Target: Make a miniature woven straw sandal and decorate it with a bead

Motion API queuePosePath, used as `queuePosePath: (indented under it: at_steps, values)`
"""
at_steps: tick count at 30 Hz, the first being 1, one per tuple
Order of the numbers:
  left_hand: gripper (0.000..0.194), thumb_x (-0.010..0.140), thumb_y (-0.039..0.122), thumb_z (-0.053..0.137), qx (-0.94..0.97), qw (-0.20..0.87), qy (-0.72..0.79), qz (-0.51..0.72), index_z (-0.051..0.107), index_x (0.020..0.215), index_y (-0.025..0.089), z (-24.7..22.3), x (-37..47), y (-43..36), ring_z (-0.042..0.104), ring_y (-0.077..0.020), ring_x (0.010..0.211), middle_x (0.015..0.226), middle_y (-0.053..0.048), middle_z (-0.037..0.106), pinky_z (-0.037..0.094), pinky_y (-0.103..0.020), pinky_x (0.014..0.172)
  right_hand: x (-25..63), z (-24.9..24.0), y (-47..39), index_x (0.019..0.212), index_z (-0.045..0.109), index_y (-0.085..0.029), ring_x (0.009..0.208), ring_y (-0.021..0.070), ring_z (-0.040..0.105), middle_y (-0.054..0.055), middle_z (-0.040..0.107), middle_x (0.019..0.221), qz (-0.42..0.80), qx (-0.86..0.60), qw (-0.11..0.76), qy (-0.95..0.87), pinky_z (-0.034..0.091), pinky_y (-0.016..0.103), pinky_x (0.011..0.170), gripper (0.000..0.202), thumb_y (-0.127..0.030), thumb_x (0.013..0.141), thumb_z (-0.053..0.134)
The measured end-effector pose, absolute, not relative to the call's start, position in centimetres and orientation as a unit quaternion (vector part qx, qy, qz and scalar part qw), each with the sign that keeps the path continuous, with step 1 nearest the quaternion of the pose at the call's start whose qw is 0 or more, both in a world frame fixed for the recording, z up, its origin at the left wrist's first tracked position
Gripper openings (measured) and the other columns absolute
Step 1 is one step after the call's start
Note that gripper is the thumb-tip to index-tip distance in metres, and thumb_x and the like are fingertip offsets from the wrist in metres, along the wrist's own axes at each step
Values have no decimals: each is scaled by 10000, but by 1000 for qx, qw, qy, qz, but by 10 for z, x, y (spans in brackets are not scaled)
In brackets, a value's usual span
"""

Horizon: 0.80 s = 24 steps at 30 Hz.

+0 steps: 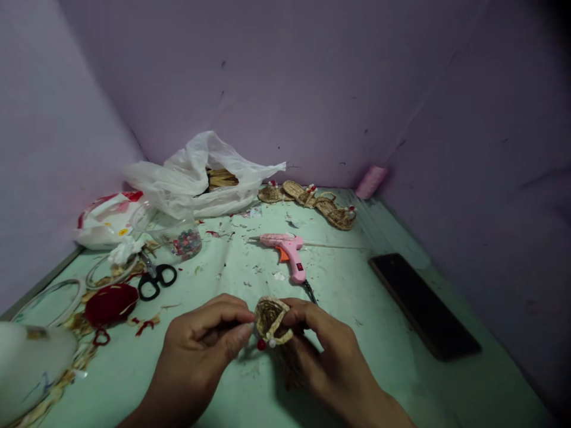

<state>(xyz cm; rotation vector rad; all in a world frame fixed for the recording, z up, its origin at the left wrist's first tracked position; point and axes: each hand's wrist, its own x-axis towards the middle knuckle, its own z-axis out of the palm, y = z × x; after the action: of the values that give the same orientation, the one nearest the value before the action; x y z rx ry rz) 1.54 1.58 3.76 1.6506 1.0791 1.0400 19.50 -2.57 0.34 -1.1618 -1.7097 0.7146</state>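
Note:
A small woven straw sandal is held up above the table, toe end toward me. Along its strap sit a red bead and a white bead. My right hand grips the sandal from the right side, fingers wrapped round it and hiding its rear part. Thumb and index finger of my left hand are pinched together at the sandal's left edge; what lies between the tips is too small to make out. Beyond the hands lies a pink glue gun with an orange trigger, on its side, nozzle to the left.
Finished-looking woven sandals lie by the back wall, near a white plastic bag. At left are scissors, red yarn, a bead container and a white container. A phone rests at right; a pink roll stands behind.

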Motion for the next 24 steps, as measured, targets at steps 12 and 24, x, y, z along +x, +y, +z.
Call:
queuePosePath:
  at_steps: [12, 24]
  values:
    - [112, 708, 145, 599, 712, 402, 445, 365, 666, 662, 222, 29, 10, 9, 624, -116, 663, 699, 0, 643, 485, -146, 578, 187, 4, -26, 835, 559, -162, 901, 162, 619, 102, 628, 951, 218, -460, 473, -719, 516, 264, 759, 222, 17, 740, 468]
    - [84, 734, 212, 587, 698, 462, 437, 329, 653, 682, 205, 20, 10, 6, 602, -139, 678, 713, -21, 614, 474, -191, 573, 186, 6, -26, 858, 558, -154, 911, 159, 614, 108, 622, 953, 216, -460, 472, -721, 515, 262, 770, 235, 19, 738, 454]
